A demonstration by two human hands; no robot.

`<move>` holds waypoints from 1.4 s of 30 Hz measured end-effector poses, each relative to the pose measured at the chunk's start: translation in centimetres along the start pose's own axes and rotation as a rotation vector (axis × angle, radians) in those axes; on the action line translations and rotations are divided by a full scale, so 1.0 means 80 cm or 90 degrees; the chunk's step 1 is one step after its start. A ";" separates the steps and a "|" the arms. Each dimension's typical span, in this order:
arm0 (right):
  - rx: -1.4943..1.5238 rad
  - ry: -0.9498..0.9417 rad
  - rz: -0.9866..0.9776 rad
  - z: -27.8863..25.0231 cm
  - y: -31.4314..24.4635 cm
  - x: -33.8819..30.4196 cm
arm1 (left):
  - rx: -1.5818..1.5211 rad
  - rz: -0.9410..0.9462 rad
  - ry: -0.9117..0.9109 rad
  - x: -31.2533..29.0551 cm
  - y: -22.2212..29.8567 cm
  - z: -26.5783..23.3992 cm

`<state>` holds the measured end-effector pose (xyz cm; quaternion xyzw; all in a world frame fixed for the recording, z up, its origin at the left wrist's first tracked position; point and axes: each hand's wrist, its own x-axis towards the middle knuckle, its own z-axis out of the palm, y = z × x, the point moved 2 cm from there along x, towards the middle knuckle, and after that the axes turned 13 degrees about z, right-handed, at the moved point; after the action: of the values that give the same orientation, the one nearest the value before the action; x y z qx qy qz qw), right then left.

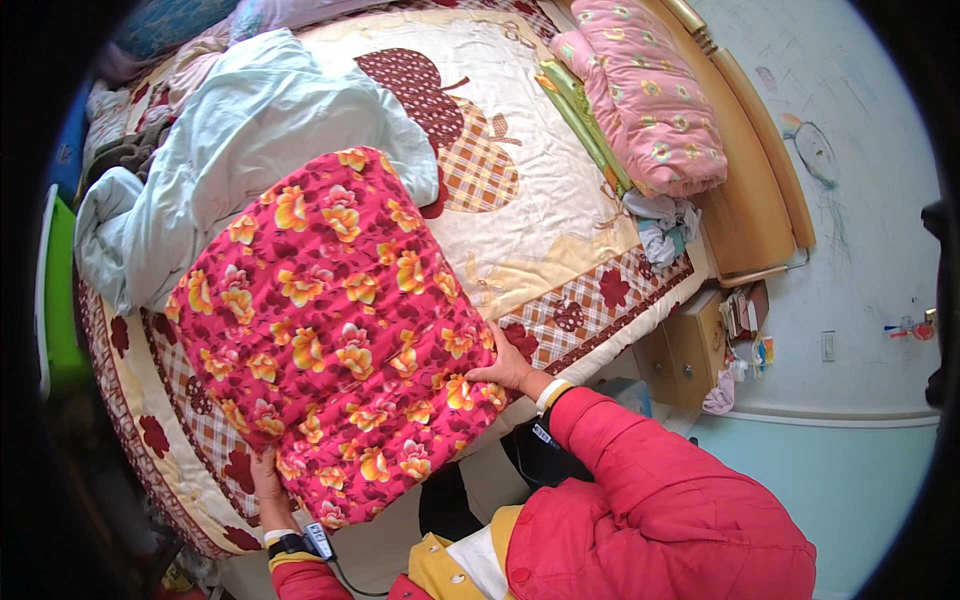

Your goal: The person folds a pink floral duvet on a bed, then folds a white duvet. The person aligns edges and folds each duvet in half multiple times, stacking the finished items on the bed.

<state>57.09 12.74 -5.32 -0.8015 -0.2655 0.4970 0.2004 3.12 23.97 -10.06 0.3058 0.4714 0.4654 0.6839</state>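
A red padded quilt [330, 320] with yellow and pink flowers, folded to a roughly square shape, lies tilted over the near left part of the bed. At its near left edge my left hand [268, 488] grips the cloth, fingers partly hidden by it. My right hand [508, 364] is closed on the right edge, thumb on top and the other fingers partly out of sight. The quilt's far corner overlaps a rumpled pale blue cover [270, 120]. Its near part hangs past the bed's edge toward me.
A patterned bedspread [540, 250] covers the bed. At the far right lie a rolled pink quilt [655, 105] and a green folded mat [590, 130] by the wooden headboard [765, 170]. A bedside cabinet [685, 350] stands right of the bed; a green panel [62, 300] is at left.
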 end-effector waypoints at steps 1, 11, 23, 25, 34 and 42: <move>0.095 -0.038 -0.067 -0.001 0.013 -0.004 | -0.024 -0.051 0.023 0.006 0.000 -0.010; 0.301 -0.347 0.003 -0.032 0.002 0.064 | -0.114 -0.197 0.103 -0.008 0.049 0.082; 0.292 -0.252 -0.184 -0.063 -0.112 -0.013 | -0.093 -0.019 0.055 -0.075 0.084 0.196; 0.267 -0.260 -0.145 -0.107 -0.097 -0.038 | -0.188 -0.044 0.098 -0.141 0.096 0.226; 0.084 -0.136 0.012 -0.177 0.080 0.005 | 0.275 -0.158 -0.006 -0.091 -0.065 0.187; 0.263 -0.287 -0.036 -0.166 0.058 0.034 | 0.062 -0.114 -0.023 -0.108 -0.055 0.194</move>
<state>71.16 10.05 -4.26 -0.6057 -0.2184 0.7000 0.3090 18.01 14.64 -4.99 0.3034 0.5066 0.3735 0.7154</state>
